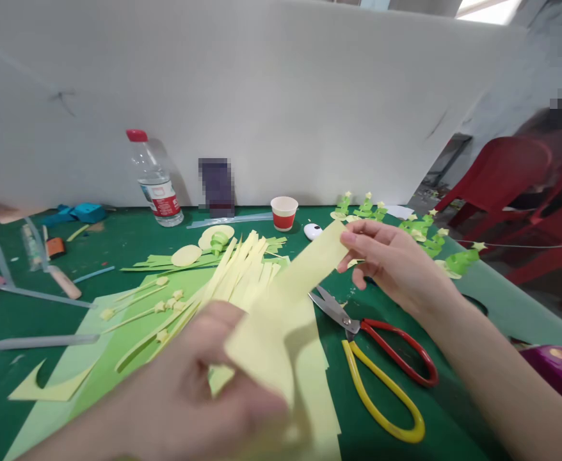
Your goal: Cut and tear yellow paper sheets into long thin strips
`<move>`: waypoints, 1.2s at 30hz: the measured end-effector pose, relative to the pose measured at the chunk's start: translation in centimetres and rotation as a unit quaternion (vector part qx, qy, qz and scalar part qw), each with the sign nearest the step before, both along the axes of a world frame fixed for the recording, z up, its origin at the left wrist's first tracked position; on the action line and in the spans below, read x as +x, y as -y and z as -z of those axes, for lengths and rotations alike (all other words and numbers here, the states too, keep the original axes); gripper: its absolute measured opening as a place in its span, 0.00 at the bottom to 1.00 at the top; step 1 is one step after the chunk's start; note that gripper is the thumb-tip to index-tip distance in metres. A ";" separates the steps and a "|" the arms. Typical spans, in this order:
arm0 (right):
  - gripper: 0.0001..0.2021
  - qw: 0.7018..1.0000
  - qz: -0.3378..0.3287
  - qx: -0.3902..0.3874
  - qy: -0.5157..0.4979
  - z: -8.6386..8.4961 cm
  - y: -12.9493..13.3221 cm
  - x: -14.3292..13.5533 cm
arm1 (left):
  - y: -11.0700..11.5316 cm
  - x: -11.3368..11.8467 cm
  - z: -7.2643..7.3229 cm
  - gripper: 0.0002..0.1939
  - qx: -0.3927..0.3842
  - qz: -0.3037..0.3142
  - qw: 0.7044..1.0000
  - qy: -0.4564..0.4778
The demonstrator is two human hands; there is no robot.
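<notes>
A pale yellow paper strip [312,259] stretches between my two hands, above a stack of yellow sheets [322,397]. My right hand [381,256] pinches its upper right end between thumb and fingers. Blurred and nearer the camera, my left hand [204,384] holds the lower left end. Scissors [353,326] with one red and one yellow handle lie spread on the table, just right of the sheets. Thin yellow strips [233,269] lie in a bundle beyond my left hand, beside several small star-tipped strips [160,306] on green paper [103,378].
A water bottle [159,186], a phone-like dark object [217,186] and a paper cup [284,214] stand along the white board [281,96]. Green paper plants [422,227] are at the right back. Glue tools [64,282] lie left, a purple object [557,371] right.
</notes>
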State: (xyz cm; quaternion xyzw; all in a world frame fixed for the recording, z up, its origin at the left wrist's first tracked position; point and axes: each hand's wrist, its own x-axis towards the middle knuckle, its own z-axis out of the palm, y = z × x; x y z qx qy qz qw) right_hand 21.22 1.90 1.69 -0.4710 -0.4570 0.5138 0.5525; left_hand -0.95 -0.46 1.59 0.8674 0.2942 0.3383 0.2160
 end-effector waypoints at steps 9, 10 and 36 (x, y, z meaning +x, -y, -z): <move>0.05 0.991 -0.127 -0.004 -0.035 0.1 4.1 -4.1 | 0.6 0.0 -0.7 0.16 0.382 -0.100 0.918 0.025; 0.05 0.989 -0.144 -0.013 -0.042 0.2 4.4 -4.3 | 0.7 0.1 -0.5 0.14 0.389 -0.098 0.916 0.001; 0.07 0.913 -0.096 0.263 0.296 -1.0 5.3 -3.9 | 0.8 1.0 -0.6 0.16 -0.099 0.047 0.990 -0.086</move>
